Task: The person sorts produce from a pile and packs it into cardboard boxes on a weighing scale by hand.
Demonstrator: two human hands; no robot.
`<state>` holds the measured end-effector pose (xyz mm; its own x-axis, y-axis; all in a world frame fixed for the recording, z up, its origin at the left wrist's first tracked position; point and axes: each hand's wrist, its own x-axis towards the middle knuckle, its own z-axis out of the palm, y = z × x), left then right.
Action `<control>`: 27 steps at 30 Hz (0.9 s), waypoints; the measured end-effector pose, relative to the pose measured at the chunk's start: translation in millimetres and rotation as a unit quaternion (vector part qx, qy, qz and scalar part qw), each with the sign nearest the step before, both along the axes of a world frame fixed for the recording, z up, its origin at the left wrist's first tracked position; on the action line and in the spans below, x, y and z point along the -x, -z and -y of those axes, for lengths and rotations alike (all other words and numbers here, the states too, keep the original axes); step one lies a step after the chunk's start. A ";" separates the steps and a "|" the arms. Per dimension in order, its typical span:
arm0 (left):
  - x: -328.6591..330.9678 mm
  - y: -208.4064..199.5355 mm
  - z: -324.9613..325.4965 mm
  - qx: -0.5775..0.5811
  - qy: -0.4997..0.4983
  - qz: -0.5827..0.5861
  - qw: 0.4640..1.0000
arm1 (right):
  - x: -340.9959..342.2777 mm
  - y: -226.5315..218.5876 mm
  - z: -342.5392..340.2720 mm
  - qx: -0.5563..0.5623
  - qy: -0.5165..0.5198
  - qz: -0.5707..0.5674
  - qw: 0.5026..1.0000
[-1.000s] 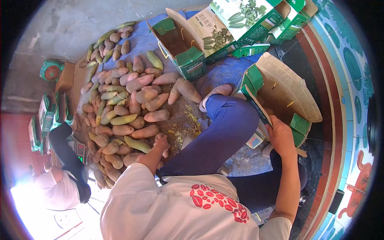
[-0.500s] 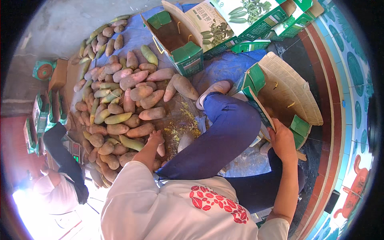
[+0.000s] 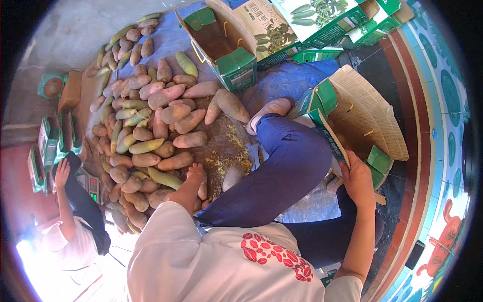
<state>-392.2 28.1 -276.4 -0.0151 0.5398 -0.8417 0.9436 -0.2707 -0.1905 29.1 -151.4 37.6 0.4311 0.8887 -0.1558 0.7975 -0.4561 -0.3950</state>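
My right hand (image 3: 358,177) grips the near rim of an open green-and-brown carton (image 3: 347,108) to the right of my bent knee. The thumb is on one side of the cardboard and the fingers go out of sight on the other. At the right edge of the heap of radishes (image 3: 176,113), my left hand (image 3: 196,174) rests low with its fingers extended, and no radish shows in its grasp. A pinkish radish (image 3: 203,191) lies right beside that wrist. The heap mixes soil-covered pinkish-brown roots with green ones.
A second open carton (image 3: 221,43) stands beyond the heap, beside printed green-and-white boxes (image 3: 312,25). Blue sheeting (image 3: 297,78) lies underneath. My blue-trousered leg (image 3: 271,173) separates heap and near carton. Far left, a co-worker's hand (image 3: 62,172) is near a scale (image 3: 93,187).
At the far left the co-worker's arm has stretched forward, away from the body. My hands stay nearly where they were, the right still on the carton rim, and the view has shifted slightly.
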 end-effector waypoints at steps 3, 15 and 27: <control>14.9 16.5 -0.3 0.010 -0.097 -0.008 0.995 | 1.3 -0.9 -3.4 -0.004 -0.006 -0.002 1.000; 0.1 4.0 7.5 0.058 0.036 -0.028 0.997 | 3.3 0.0 -4.8 -0.005 0.010 0.003 1.000; -26.6 -38.0 7.5 0.073 0.101 -0.008 0.992 | 3.5 -1.5 -5.2 -0.013 0.006 0.013 1.000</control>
<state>-365.7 20.6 -238.4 0.0675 0.4060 -0.9114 0.8648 -0.4793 -0.1495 25.6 -146.2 39.1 0.4446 0.8873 -0.1226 0.8022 -0.4553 -0.3863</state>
